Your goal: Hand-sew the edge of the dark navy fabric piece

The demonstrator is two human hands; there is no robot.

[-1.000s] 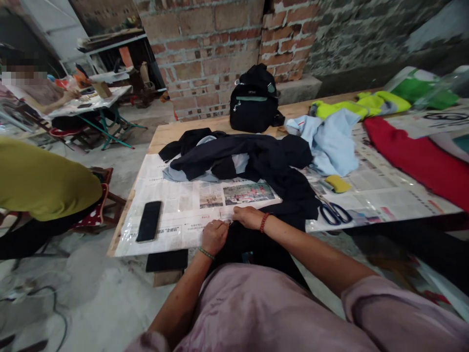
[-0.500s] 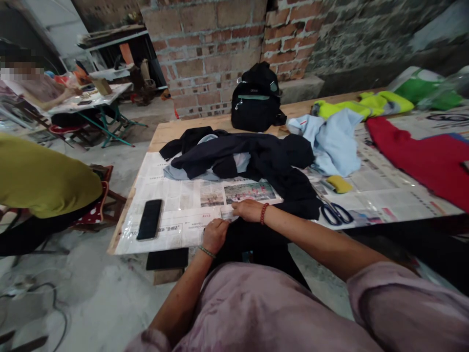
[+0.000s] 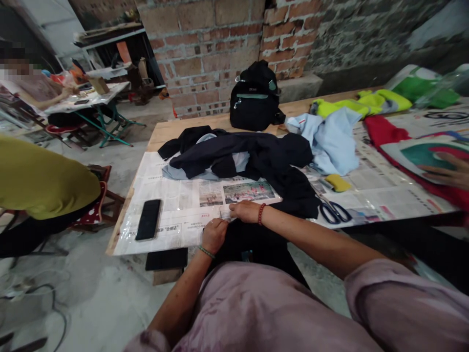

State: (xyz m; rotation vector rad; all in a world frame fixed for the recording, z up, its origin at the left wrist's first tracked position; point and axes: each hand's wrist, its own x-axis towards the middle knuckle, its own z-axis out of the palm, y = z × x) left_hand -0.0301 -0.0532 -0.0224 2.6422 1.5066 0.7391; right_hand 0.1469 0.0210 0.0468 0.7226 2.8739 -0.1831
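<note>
At the table's front edge, my left hand is closed, its fingertips pinching the edge of a dark cloth. My right hand pinches at the same edge just beyond it, fingers bent together. A small pale bit shows between the hands, too small to name. Below them the black cloth merges with my dark lap, so its outline is hidden. A heap of dark navy garments with light grey parts lies behind the hands. Dark-handled scissors and a yellow pad lie to the right.
Newspaper covers the wooden table. A phone lies left, a black backpack at the back. Light blue cloth and red cloth lie right, where another person's hand touches a teal-and-white object. A seated person is left.
Another person's hand and the teal-and-white object have come into view over the red cloth at right. My hands stay at the dark cloth's edge, almost unmoved.
</note>
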